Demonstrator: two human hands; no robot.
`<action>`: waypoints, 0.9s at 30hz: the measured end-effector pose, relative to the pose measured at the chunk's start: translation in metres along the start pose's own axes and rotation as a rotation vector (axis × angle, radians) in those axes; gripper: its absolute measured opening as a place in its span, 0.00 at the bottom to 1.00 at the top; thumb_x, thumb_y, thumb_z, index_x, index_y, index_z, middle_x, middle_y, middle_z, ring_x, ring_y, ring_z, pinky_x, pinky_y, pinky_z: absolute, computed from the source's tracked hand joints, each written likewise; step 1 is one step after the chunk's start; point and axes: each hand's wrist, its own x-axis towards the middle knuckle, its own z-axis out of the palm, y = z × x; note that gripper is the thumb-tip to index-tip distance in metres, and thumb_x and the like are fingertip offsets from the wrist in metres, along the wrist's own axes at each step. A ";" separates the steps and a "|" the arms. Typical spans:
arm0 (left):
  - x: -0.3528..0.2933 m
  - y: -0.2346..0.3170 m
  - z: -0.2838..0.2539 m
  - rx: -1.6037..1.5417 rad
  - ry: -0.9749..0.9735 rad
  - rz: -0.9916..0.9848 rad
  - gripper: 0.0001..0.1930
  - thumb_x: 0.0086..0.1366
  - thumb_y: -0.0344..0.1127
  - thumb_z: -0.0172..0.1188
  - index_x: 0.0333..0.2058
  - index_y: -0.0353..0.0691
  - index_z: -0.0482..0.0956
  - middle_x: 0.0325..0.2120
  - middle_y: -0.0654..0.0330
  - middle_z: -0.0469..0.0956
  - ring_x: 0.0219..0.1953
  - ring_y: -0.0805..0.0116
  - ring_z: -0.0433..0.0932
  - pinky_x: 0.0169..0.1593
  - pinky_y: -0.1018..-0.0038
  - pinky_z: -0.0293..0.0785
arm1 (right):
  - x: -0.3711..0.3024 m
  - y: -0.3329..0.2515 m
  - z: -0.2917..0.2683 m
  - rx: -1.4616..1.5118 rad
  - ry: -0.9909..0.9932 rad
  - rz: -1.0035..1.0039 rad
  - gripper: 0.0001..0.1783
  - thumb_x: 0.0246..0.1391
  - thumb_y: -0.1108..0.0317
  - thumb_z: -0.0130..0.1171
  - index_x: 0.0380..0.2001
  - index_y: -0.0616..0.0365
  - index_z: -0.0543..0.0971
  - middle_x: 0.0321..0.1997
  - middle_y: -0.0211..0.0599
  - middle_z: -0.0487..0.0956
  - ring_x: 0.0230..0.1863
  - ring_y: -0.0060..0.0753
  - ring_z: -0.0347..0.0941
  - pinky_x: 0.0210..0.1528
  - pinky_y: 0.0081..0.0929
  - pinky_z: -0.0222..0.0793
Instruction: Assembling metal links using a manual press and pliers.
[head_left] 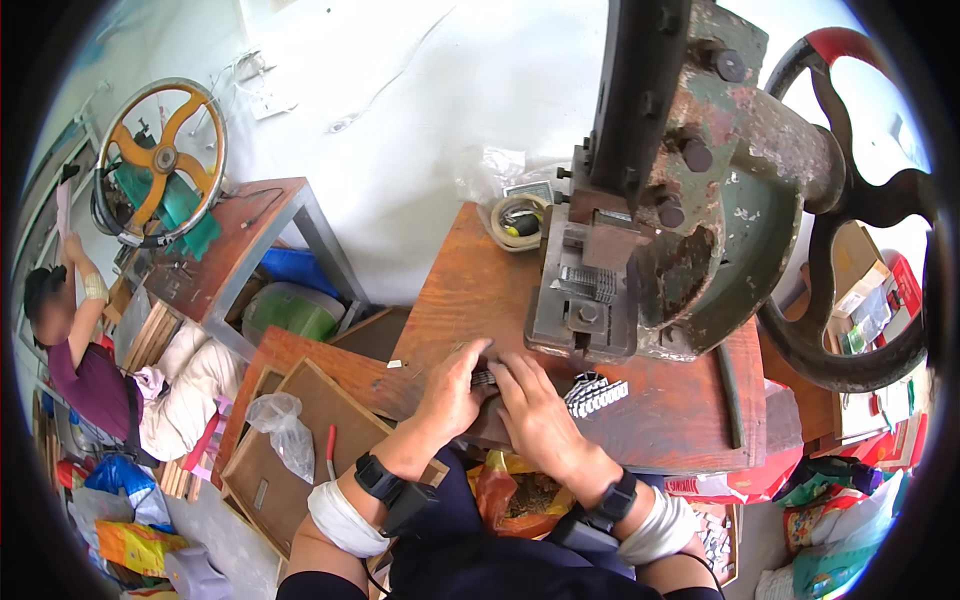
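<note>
My left hand (452, 392) and my right hand (541, 412) meet near the front edge of the wooden bench (455, 290). Fingers of both are curled around a small row of thin metal pieces (484, 378), mostly covered by the fingertips. To the right of my right hand lie rows of small silvery metal pieces (597, 396) on the bench. Just beyond stands a heavy green hand press (735, 200) with worn paint. A stack of thin ridged metal (588, 283) sits in the steel die (583, 325) under its ram.
A round dish (520, 222) stands behind the press base. A metal rod (730, 395) lies at the bench's right. Left, a wooden tray (300, 378) holds a plastic bag (282, 428) and a red-handled tool (331, 442). Another person (90, 370) sits far left beside a yellow-spoked wheel (163, 158).
</note>
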 end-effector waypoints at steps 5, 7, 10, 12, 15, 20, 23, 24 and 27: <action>-0.014 -0.011 -0.021 -0.076 -0.056 -0.016 0.32 0.45 0.18 0.65 0.51 0.37 0.67 0.38 0.50 0.76 0.40 0.59 0.78 0.44 0.71 0.73 | 0.018 0.022 0.015 0.101 -0.175 -0.013 0.25 0.38 0.78 0.59 0.46 0.61 0.72 0.43 0.48 0.75 0.49 0.53 0.68 0.52 0.40 0.63; -0.018 -0.014 -0.022 -0.114 -0.070 -0.077 0.32 0.45 0.18 0.64 0.51 0.37 0.67 0.38 0.50 0.76 0.41 0.59 0.77 0.45 0.71 0.73 | 0.017 0.022 0.015 0.123 -0.189 0.016 0.25 0.38 0.78 0.59 0.46 0.61 0.72 0.42 0.48 0.75 0.48 0.53 0.68 0.52 0.40 0.64; -0.022 -0.006 -0.013 -0.074 0.012 0.013 0.34 0.45 0.17 0.62 0.54 0.37 0.64 0.45 0.48 0.71 0.46 0.57 0.74 0.48 0.71 0.70 | 0.016 0.015 0.016 0.224 -0.189 0.138 0.30 0.39 0.81 0.56 0.51 0.62 0.68 0.46 0.52 0.72 0.51 0.54 0.67 0.54 0.38 0.62; -0.017 -0.002 -0.007 -0.071 0.057 0.042 0.34 0.44 0.18 0.61 0.54 0.36 0.64 0.44 0.48 0.71 0.46 0.56 0.74 0.48 0.69 0.70 | 0.015 0.007 0.021 0.361 -0.098 0.337 0.36 0.37 0.84 0.51 0.57 0.64 0.61 0.51 0.56 0.69 0.55 0.53 0.64 0.59 0.36 0.58; -0.014 -0.005 -0.007 -0.150 0.100 0.051 0.32 0.44 0.18 0.62 0.52 0.35 0.67 0.43 0.48 0.72 0.45 0.56 0.74 0.47 0.69 0.71 | 0.007 -0.003 0.035 0.349 -0.022 0.353 0.39 0.36 0.86 0.46 0.59 0.64 0.58 0.54 0.56 0.67 0.58 0.51 0.62 0.61 0.34 0.56; -0.015 -0.022 -0.025 -0.086 -0.057 0.018 0.29 0.44 0.20 0.65 0.49 0.34 0.70 0.39 0.50 0.75 0.42 0.57 0.76 0.46 0.70 0.71 | 0.011 0.002 0.027 0.424 -0.122 0.463 0.39 0.37 0.88 0.47 0.59 0.63 0.58 0.54 0.54 0.67 0.57 0.50 0.64 0.59 0.32 0.59; -0.017 -0.012 -0.019 -0.028 0.009 0.044 0.32 0.42 0.21 0.66 0.50 0.35 0.69 0.41 0.49 0.73 0.44 0.52 0.74 0.48 0.67 0.70 | 0.008 0.003 0.035 0.431 -0.070 0.435 0.39 0.37 0.88 0.48 0.59 0.62 0.58 0.55 0.51 0.67 0.58 0.46 0.64 0.59 0.29 0.60; -0.018 -0.012 -0.014 -0.022 0.024 0.099 0.33 0.42 0.20 0.65 0.51 0.35 0.67 0.42 0.48 0.73 0.48 0.50 0.71 0.50 0.66 0.68 | 0.006 0.002 0.038 0.487 -0.029 0.445 0.40 0.37 0.88 0.47 0.59 0.61 0.58 0.55 0.50 0.67 0.58 0.43 0.64 0.59 0.29 0.59; -0.017 -0.008 -0.012 -0.039 0.029 0.072 0.33 0.42 0.19 0.64 0.51 0.34 0.66 0.42 0.48 0.72 0.49 0.50 0.69 0.51 0.65 0.67 | 0.006 0.000 0.046 0.605 0.029 0.480 0.40 0.37 0.88 0.47 0.60 0.60 0.58 0.55 0.47 0.68 0.59 0.40 0.63 0.60 0.28 0.58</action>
